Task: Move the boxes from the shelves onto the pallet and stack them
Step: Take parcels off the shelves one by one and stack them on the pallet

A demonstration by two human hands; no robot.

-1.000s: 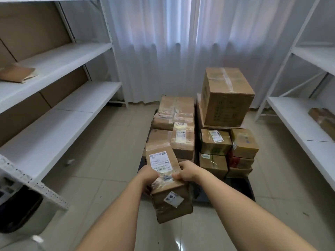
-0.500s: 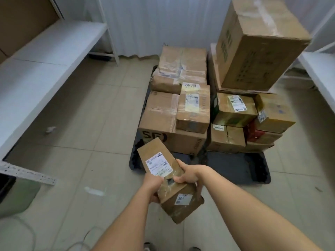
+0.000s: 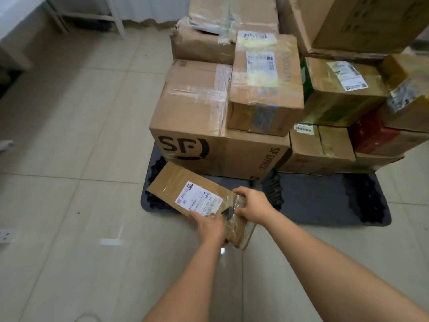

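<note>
Two bare forearms reach in from the bottom edge, and both hands are on one long, flat brown cardboard parcel (image 3: 197,198) with a white shipping label. The left hand (image 3: 210,225) grips its near edge, fingers curled underneath and out of sight. The right hand (image 3: 254,203) clamps the taped near end from the far side, knuckles up. The parcel is tilted; its far corner sits over the front left corner of the dark grey plastic pallet (image 3: 325,201), but whether it touches the pallet is hard to tell. The label print is too small to read.

Just behind it stands a large brown carton printed SF (image 3: 192,126) on the pallet, and on top of that carton's right half sits a taped medium brown box (image 3: 264,89) with a glossy label. To the right is a lower stack: a green-edged labelled box (image 3: 341,91), a red box (image 3: 371,135) mostly hidden between cartons, and plain brown ones beneath. Farther back, a crumpled, heavily taped carton (image 3: 209,38) and a big brown box (image 3: 352,22) are cut off by the top edge. At far left, white shelf legs (image 3: 116,17) stand on the pale tiled floor (image 3: 69,112).
</note>
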